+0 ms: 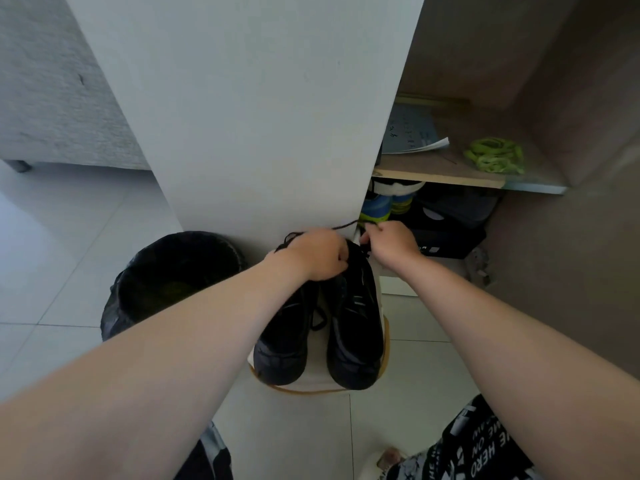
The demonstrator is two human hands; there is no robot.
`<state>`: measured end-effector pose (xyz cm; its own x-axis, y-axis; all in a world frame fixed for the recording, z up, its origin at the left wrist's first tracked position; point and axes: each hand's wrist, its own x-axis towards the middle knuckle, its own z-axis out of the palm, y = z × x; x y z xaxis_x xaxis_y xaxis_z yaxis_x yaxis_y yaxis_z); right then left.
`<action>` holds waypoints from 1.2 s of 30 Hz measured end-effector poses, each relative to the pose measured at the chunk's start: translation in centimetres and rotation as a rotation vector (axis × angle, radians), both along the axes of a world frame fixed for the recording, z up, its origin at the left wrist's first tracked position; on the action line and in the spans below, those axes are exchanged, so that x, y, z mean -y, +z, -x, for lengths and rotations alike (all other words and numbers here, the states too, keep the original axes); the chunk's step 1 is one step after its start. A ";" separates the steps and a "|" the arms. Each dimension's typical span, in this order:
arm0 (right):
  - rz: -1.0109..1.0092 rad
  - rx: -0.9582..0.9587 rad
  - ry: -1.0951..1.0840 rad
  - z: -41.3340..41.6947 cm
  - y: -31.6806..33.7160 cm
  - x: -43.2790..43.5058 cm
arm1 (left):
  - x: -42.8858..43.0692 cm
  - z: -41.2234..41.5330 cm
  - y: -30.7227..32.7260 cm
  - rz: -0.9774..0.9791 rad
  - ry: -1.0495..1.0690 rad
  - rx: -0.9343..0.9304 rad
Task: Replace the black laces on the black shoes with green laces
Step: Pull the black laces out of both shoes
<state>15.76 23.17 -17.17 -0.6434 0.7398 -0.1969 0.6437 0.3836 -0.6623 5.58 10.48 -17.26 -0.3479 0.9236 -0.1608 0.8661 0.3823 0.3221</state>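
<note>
The black shoes (353, 327) stood side by side, toes toward the person. The left hand (317, 252) kept its grip curled over their tops, seemingly to steady them. The right hand (391, 242) pinched a taut black lace (346, 225), apparently to pull it free. Beyond, the green laces (493, 154) lay ready on the shelf (440, 174).

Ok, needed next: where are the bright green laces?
Head view, upper right: the coiled bright green laces lie on the wooden cabinet shelf, right of a blue booklet.
</note>
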 end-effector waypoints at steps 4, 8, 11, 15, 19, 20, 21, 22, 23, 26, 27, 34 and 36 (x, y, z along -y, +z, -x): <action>0.080 -0.029 -0.110 -0.1 0.5 -0.3 | -1.0 -1.1 -1.6 0.065 0.109 0.013; 0.052 0.083 -0.151 -1.0 0.4 -0.7 | -1.7 -1.4 -1.5 0.090 0.171 -0.036; 0.031 0.239 -0.144 -1.4 0.6 -0.9 | -1.6 -1.0 -1.2 0.076 0.184 0.099; -0.061 0.458 -0.113 -2.1 1.4 -0.6 | -0.8 -0.7 -0.9 0.029 0.250 0.323; -0.140 0.702 -0.032 -2.9 1.8 -0.3 | -1.0 -0.7 -0.7 -0.049 0.394 0.631; -0.157 0.754 0.011 -3.1 1.7 -0.3 | -1.2 -0.8 -0.3 -0.050 0.437 0.720; -0.189 0.783 0.067 -3.3 1.7 -0.2 | -1.5 -0.8 0.3 -0.040 0.480 0.780; -0.213 0.798 0.118 -3.5 1.4 -0.1 | -1.9 -1.0 1.0 -0.042 0.523 0.831; -0.232 0.802 0.162 -3.7 1.1 0.0 | -2.2 -1.0 1.7 -0.075 0.565 0.889; -0.231 0.798 0.275 -4.1 0.0 0.0 | -2.7 -0.1 3.4 -0.359 0.722 1.018; -0.222 0.774 0.295 -4.0 -0.2 0.1 | -2.5 0.6 3.6 -0.477 0.789 0.980; -0.228 0.602 0.321 -3.6 0.4 0.4 | 1.3 4.2 2.4 -0.335 0.881 0.287; -0.337 0.733 0.236 -3.6 0.9 0.6 | 2.0 3.5 1.6 -0.035 0.764 0.115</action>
<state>19.31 22.61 -16.25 -0.5840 0.6960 -0.4177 0.7444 0.6644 0.0662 2.05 8.45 -15.66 -0.8734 0.4394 -0.2101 0.3264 0.8482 0.4171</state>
